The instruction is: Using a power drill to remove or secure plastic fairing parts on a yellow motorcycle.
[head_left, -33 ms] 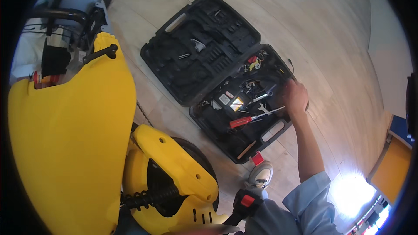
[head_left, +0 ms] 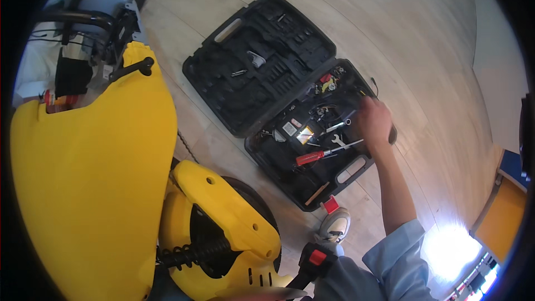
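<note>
My right hand (head_left: 375, 124) reaches down over the right end of an open black tool case (head_left: 287, 187) on the floor. Motion smears its fingers, and what they touch or hold is hidden. Just left of the hand lies a red-handled screwdriver (head_left: 312, 158), its shaft pointing toward my wrist. Beside it are a small open-end wrench (head_left: 337, 141) and a longer silver wrench (head_left: 337, 126). A dark block with a yellow-and-white label (head_left: 305, 134) and several small loose parts share that half. My left hand is out of view.
The case's lid (head_left: 223, 97) lies folded open, holding a few small metal pieces. To the left stands a yellow vehicle body panel (head_left: 95, 178) with a black coil spring (head_left: 189, 255) and wheel below. My shoe (head_left: 334, 224) is near the case's red latch (head_left: 330, 204).
My right hand has shifted slightly left over the case, and its fingers are more blurred. The whole view has moved by a small amount. The tools lie as before.
</note>
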{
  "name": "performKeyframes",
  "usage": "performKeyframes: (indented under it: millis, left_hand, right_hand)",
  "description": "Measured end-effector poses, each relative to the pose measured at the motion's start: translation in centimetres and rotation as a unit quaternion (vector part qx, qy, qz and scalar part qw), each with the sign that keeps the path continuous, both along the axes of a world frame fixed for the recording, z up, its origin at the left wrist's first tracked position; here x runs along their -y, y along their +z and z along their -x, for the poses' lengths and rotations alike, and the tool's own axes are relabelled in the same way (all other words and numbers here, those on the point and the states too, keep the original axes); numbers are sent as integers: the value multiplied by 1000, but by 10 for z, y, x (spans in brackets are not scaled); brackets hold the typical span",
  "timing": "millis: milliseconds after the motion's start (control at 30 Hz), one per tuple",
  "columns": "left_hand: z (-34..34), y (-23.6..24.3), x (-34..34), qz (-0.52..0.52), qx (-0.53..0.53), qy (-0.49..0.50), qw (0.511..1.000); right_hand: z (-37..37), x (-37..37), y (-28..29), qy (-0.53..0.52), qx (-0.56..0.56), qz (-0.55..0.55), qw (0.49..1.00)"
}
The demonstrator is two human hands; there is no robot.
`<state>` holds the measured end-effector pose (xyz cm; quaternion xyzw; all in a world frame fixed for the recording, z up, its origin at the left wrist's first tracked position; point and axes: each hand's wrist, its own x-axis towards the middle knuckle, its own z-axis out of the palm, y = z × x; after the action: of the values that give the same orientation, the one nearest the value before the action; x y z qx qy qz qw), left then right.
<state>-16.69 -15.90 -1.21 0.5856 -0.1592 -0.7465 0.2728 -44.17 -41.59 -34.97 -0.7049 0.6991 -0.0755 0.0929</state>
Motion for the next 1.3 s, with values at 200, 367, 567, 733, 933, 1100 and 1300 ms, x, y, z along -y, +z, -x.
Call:
performKeyframes:
  millis: [200, 367, 567, 733, 933, 1100, 1300]
  left_hand:
    - [1, 0, 3, -27, 11, 28, 999]
    - [8, 0, 6, -67, 25, 55, 996]
    - [7, -16, -16, 9, 56, 53, 997]
    - [6, -17, -16, 3, 48, 60, 997]
    - [-1, -19, -19, 10, 65, 44, 997]
    - [0, -12, -21, 20, 44, 57, 997]
    - [-3, -7, -18, 19, 53, 17, 998]
  right_hand:
    - [-183, 59, 21, 315, 108, 71, 940]
    - [-267, 83, -28, 349, 9, 45, 936]
    - [-299, 90, -59, 331, -19, 93, 939]
    - [-312, 99, -62, 336, -18, 82, 938]
    - [-305, 103, -66, 393, -1, 125, 911]
    - [-317, 99, -19, 98, 339, 22, 935]
    - [-276, 79, 42, -129, 835, -350, 405]
